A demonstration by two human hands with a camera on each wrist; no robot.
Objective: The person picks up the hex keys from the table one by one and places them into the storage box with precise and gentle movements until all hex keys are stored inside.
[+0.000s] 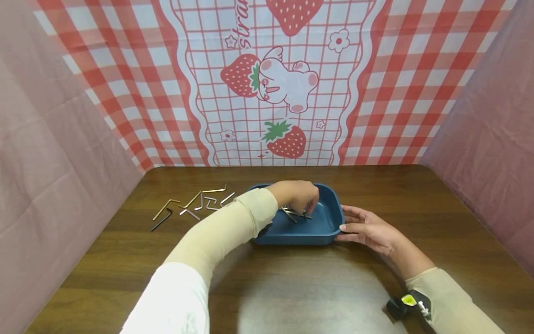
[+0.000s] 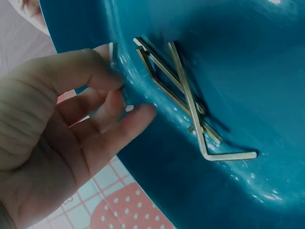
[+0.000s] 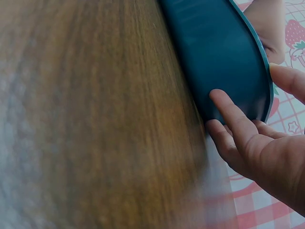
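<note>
A blue tray (image 1: pixel 296 239) stands on the table. My left hand (image 1: pixel 298 194) reaches over into it. In the left wrist view, its thumb and fingertips pinch a small silver hex key (image 2: pixel 112 51), mostly hidden by the fingers. Several brass-coloured hex keys (image 2: pixel 188 102) lie crossed on the tray floor beside those fingers. At the tray's right end, my right hand (image 1: pixel 369 232) holds the wall; the right wrist view has the thumb on the rim and the other fingers (image 3: pixel 231 112) against the outside.
Several loose hex keys lie on the table left of the tray, among them a black one (image 1: pixel 162 220) and a brass one (image 1: pixel 166 208). The wooden table (image 1: pixel 317 287) ends at a checked strawberry cloth (image 1: pixel 275 102) behind. Pink cloths hang at both sides.
</note>
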